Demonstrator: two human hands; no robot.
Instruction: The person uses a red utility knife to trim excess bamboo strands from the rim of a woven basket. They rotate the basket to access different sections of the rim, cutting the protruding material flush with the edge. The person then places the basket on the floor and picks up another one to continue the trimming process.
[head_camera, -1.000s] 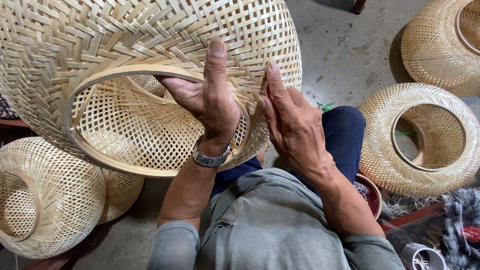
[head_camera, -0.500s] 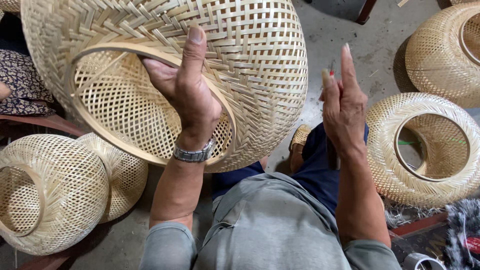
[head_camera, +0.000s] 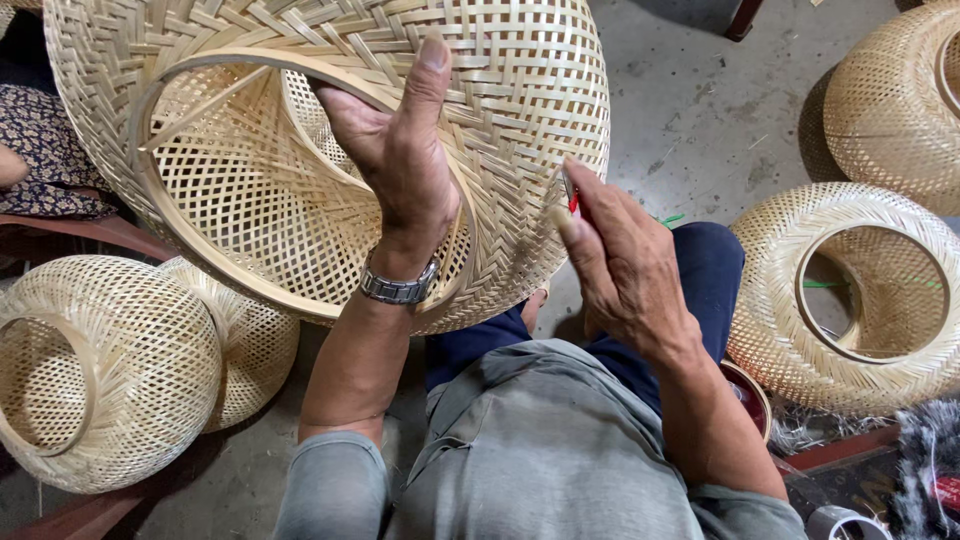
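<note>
A large round basket of woven pale bamboo (head_camera: 520, 110) is held up in front of me, its ringed opening facing me. My left hand (head_camera: 400, 165) grips the wooden rim, fingers inside the opening and thumb pressed on the outer weave; a metal watch sits on the wrist. My right hand (head_camera: 620, 265) is at the basket's lower right side and pinches a small red-handled tool (head_camera: 571, 200) whose tip touches the weave.
More woven bamboo baskets lie around: two at the left (head_camera: 110, 370), one at the right (head_camera: 850, 300), another at the top right (head_camera: 900, 100). The concrete floor (head_camera: 700, 110) is beyond my knees. A person's patterned sleeve (head_camera: 40, 150) shows at the far left.
The basket has been turned and shifted left. My right hand left the weave, lifted open, and now is back at the basket's side holding the small red tool.
</note>
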